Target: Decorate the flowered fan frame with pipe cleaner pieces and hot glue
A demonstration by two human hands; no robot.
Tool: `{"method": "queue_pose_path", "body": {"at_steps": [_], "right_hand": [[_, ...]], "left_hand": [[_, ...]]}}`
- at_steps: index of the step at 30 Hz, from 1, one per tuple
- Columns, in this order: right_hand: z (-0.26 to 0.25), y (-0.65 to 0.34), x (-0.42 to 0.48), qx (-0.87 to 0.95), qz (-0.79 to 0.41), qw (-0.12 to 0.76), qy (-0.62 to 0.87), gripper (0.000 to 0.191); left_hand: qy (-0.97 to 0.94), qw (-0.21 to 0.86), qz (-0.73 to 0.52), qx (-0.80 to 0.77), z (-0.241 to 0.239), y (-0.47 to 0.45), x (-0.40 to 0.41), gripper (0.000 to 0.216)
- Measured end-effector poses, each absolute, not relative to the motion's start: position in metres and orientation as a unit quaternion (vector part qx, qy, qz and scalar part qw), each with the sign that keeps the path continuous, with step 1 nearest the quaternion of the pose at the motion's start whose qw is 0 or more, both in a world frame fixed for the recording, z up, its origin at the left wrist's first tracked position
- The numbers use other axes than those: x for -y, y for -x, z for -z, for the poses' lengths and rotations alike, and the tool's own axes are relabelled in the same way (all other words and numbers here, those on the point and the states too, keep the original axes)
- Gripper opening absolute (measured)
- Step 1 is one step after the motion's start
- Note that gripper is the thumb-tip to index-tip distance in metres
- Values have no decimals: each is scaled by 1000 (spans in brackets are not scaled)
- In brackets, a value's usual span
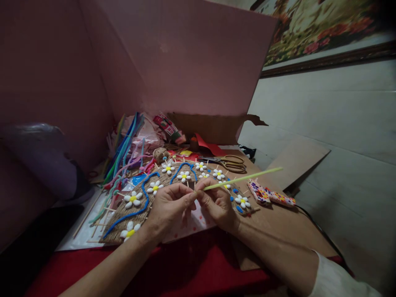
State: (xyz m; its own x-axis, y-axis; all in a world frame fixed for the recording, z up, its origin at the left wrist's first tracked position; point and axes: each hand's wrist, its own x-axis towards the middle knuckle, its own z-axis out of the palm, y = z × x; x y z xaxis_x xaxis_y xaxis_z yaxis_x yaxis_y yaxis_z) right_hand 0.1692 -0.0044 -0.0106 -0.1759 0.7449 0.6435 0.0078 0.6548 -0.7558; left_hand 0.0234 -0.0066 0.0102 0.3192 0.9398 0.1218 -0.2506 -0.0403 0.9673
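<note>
A thin yellow-green pipe cleaner [244,178] is pinched at its lower end in my right hand [218,208], its free end sticking out up and to the right. My left hand [170,210] has thumb and fingers closed at that same end, touching my right fingertips; the very tip is hidden between them. Under and behind both hands lies an arched piece of wound brown twine [123,225] with short sticks round its edge. White-petalled flowers [132,199] with yellow centres and a wavy blue pipe cleaner [145,198] are on it.
Gold-handled scissors [234,164] and a twine ball [161,154] lie behind the arch. Coloured pipe cleaners [123,142] are heaped at back left. A flower-patterned glue gun [278,198] with a dark cord rests on the right. A pink panel [185,57] stands at the back.
</note>
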Motion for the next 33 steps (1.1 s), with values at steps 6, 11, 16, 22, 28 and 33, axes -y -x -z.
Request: {"method": "queue_pose_path", "body": {"at_steps": [6, 11, 16, 22, 28, 33], "right_hand": [[12, -169, 3, 689, -319, 586, 282, 12], [13, -169, 0, 676, -328, 589, 297, 13], [11, -171, -1, 682, -317, 585, 304, 14], [11, -172, -2, 697, -302, 576, 302, 15], [13, -172, -1, 693, -297, 568, 330, 16], [11, -172, -2, 672, -343, 570, 325, 16]], "left_hand": [[-522, 601, -494, -349, -13, -25, 9, 27], [-524, 615, -488, -331, -13, -24, 5, 23], [-497, 670, -456, -310, -13, -21, 4, 21], [-457, 716, -437, -295, -12, -20, 4, 19], [-489, 671, -454, -322, -10, -22, 5, 22], [-567, 589, -465, -339, -11, -22, 4, 23]]}}
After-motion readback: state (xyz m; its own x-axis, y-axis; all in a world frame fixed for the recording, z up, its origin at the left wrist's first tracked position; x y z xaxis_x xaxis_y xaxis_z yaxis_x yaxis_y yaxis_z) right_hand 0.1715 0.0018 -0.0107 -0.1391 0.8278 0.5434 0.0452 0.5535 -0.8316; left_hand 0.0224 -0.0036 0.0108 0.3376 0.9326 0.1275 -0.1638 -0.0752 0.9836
